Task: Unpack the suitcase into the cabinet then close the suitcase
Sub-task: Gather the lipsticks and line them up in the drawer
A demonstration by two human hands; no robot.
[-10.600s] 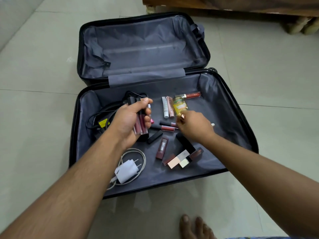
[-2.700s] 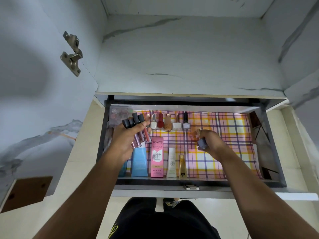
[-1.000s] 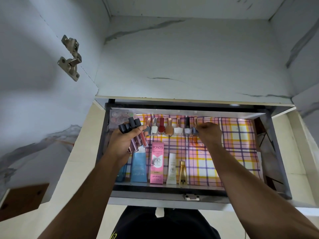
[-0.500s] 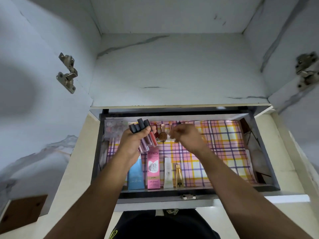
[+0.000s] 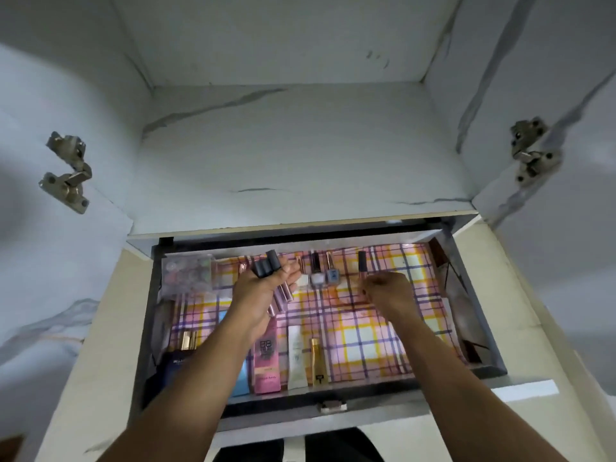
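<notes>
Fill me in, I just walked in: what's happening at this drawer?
A person is putting cosmetics into an open drawer lined with plaid paper. The left hand grips a bunch of dark-capped lip gloss tubes. The right hand is at a single dark-capped tube standing at the right end of the back row, beside the nail polish bottles.

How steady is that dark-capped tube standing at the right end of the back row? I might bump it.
The slim dark-capped tube is tall, narrow and upright, so it probably tips easily. If round, it may roll on the checked drawer liner. It likely weighs little.
</notes>
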